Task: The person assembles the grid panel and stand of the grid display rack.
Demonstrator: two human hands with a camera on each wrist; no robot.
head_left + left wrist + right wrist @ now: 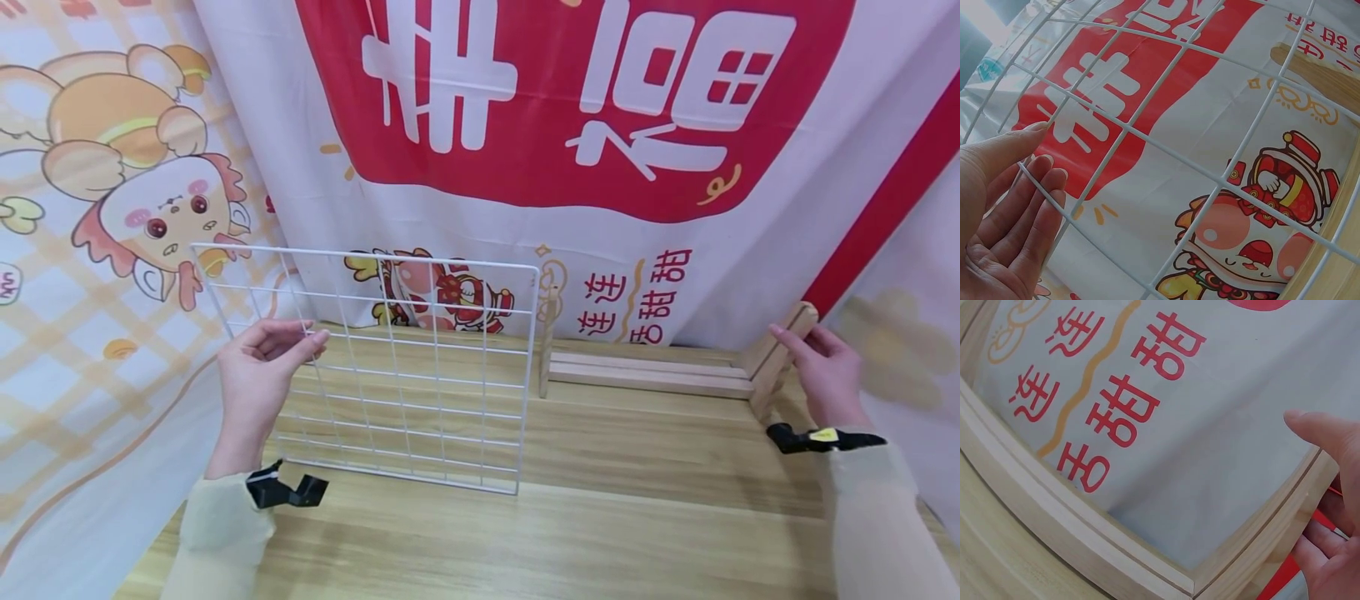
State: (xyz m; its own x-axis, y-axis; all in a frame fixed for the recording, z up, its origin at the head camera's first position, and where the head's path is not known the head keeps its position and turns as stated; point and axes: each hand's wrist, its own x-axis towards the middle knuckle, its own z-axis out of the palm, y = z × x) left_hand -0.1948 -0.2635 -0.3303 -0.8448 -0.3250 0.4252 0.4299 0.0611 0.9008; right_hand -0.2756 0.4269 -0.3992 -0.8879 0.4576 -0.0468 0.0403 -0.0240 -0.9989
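My left hand pinches a white wire grid panel between thumb and fingers, near its left side. The panel stands upright, its lower edge low over the table. In the left wrist view, the thumb and fingers of the left hand meet at a wire of the grid. A light wooden stand with a grooved rail and two slanted end pieces sits at the back right. My right hand grips its right end piece. The right wrist view shows the thumb on one side and fingers on the other.
Beneath everything is a wood-grain table. A printed white cloth with red characters hangs right behind the stand, and a checked cartoon cloth covers the left side. Black wrist cameras are strapped to both wrists.
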